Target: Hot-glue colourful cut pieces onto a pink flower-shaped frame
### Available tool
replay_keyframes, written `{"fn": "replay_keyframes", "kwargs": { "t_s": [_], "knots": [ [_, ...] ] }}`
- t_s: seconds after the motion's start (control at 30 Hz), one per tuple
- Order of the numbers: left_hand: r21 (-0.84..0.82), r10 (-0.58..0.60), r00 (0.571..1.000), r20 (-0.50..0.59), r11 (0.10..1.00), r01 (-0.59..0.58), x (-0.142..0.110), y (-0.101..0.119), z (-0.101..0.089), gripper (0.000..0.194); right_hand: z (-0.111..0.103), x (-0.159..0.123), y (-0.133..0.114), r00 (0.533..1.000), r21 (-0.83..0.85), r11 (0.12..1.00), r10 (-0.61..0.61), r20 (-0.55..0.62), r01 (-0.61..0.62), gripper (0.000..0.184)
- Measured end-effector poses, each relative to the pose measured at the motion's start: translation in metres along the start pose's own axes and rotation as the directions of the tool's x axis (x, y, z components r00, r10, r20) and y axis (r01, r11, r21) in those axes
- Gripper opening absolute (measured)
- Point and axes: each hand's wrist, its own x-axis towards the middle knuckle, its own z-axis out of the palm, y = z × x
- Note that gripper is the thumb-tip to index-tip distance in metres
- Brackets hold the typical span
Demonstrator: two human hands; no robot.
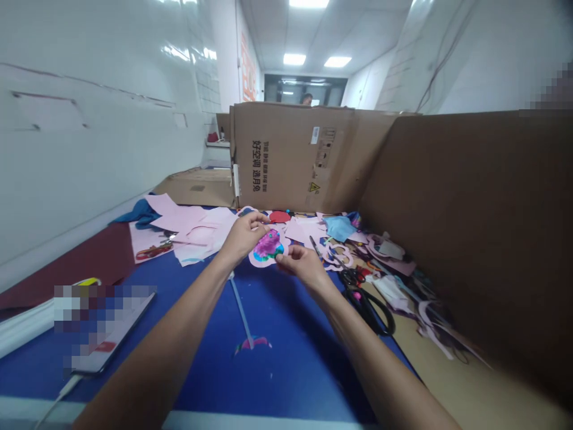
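Between my two hands is a pink paper cutout with a wavy rim. A shiny purple, blue and green shape lies on its face. My left hand grips the upper left edge, thumb in front. At the lower right edge my right hand pinches the cutout between thumb and fingers. Black-handled scissors lie to the right of my right hand. Beneath my forearms, a thin light-blue strip with a shiny pink and teal piece at its end rests on the blue tabletop.
Pink paper sheets spread at the back left. Paper scraps and a light-blue cloth-like piece crowd the right side. Cardboard walls the back and right. A phone with a cable lies at the left.
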Motion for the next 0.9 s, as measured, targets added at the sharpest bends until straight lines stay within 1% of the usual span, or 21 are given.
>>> {"fn": "replay_keyframes", "kwargs": {
  "t_s": [0.07,0.1,0.13,0.17,0.2,0.27,0.3,0.33,0.4,0.5,0.6,0.67,0.8,0.9],
  "knots": [
    [-0.107,-0.059,0.99,-0.129,0.993,0.046,0.0,-0.009,0.015,0.05,-0.007,0.007,0.007,0.996,0.061,0.998,-0.014,-0.091,0.019,0.056],
    [-0.159,-0.132,0.974,-0.182,0.982,0.103,-0.003,-0.015,0.022,0.056,-0.01,0.009,0.011,0.991,0.091,0.995,-0.017,-0.134,0.029,0.056],
    [-0.203,-0.222,0.953,-0.204,0.962,0.18,-0.008,-0.021,0.028,0.061,-0.012,0.011,0.015,0.986,0.12,0.992,-0.016,-0.169,0.036,0.056],
    [-0.25,-0.309,0.933,-0.185,0.933,0.259,-0.015,-0.027,0.033,0.065,-0.014,0.012,0.018,0.981,0.148,0.988,-0.012,-0.196,0.042,0.057],
    [-0.285,-0.372,0.918,-0.138,0.902,0.323,-0.022,-0.034,0.038,0.065,-0.015,0.013,0.022,0.977,0.173,0.984,-0.007,-0.215,0.045,0.057],
    [-0.303,-0.419,0.908,0.015,0.863,0.404,-0.034,-0.045,0.048,0.058,-0.012,0.014,0.029,0.973,0.211,0.976,0.006,-0.23,0.044,0.058],
    [-0.31,-0.417,0.907,0.056,0.857,0.413,-0.038,-0.05,0.052,0.056,-0.01,0.013,0.032,0.973,0.225,0.974,0.017,-0.229,0.036,0.058],
    [-0.317,-0.41,0.91,0.055,0.857,0.405,-0.041,-0.055,0.055,0.054,-0.007,0.012,0.036,0.974,0.235,0.972,0.03,-0.225,0.024,0.058],
    [-0.32,-0.387,0.922,0.009,0.872,0.37,-0.042,-0.062,0.058,0.051,-0.002,0.009,0.042,0.977,0.242,0.97,0.061,-0.206,-0.009,0.059],
    [-0.295,-0.352,0.934,-0.063,0.901,0.319,-0.041,-0.069,0.053,0.046,0.003,0.004,0.046,0.986,0.19,0.98,0.083,-0.147,-0.054,0.059],
    [-0.289,-0.328,0.941,-0.081,0.911,0.292,-0.041,-0.071,0.046,0.043,0.004,0.001,0.044,0.993,0.118,0.99,0.083,-0.088,-0.072,0.059],
    [-0.274,-0.317,0.944,-0.085,0.919,0.284,-0.042,-0.071,0.042,0.043,0.002,0.001,0.041,0.994,0.089,0.994,0.069,-0.085,-0.062,0.059],
    [-0.19,-0.295,0.95,-0.102,0.943,0.272,-0.042,-0.073,0.039,0.045,-0.003,0.004,0.037,0.987,0.05,0.998,-0.029,-0.158,0.037,0.054],
    [-0.215,-0.312,0.946,-0.084,0.933,0.289,-0.041,-0.076,0.04,0.047,-0.007,0.007,0.037,0.982,0.044,0.997,-0.061,-0.179,0.07,0.053]
  ]
}}
